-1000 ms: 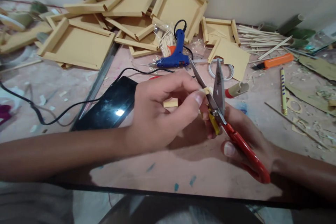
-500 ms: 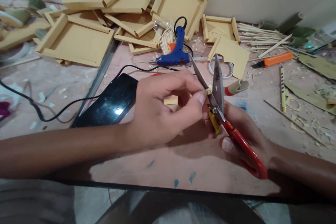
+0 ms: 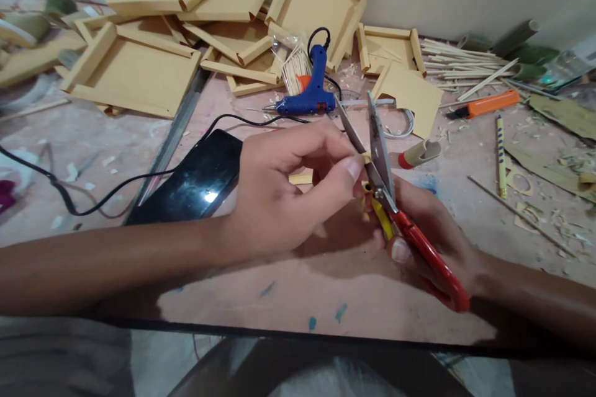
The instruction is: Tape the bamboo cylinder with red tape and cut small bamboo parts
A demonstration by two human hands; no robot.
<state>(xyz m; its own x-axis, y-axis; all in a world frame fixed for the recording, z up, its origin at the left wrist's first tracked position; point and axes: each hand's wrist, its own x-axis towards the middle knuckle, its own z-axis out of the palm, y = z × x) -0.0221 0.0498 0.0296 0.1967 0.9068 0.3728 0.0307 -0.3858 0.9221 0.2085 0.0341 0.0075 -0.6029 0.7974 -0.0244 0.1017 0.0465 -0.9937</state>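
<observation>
My right hand point(image 3: 435, 223) grips a pair of scissors point(image 3: 431, 254) by its red handles, with the blades partly spread and pointing away. My left hand point(image 3: 293, 195) is closed in a pinch, thumb against fingers, right beside the blades. At its fingertips a small pale-yellow piece point(image 3: 367, 157), seemingly card, sits between the blades. Most of that piece is hidden by the fingers. A curved yellow part point(image 3: 382, 220) shows under the scissors' pivot, near the right fingers; I cannot tell whether it belongs to the scissors.
Behind my hands lie a blue glue gun point(image 3: 310, 96) and a tape roll point(image 3: 405, 124). A black phone point(image 3: 190, 180) rests left, with a cable point(image 3: 109, 195) nearby. Folded card trays point(image 3: 139, 74) pile up at the back. An orange cutter point(image 3: 492, 104), sticks point(image 3: 465, 68) and scraps lie right.
The scissor blades have come closer together, and the scissors have shifted slightly left. More of the yellow part beneath the pivot shows. My left hand keeps its pinch nearly in place.
</observation>
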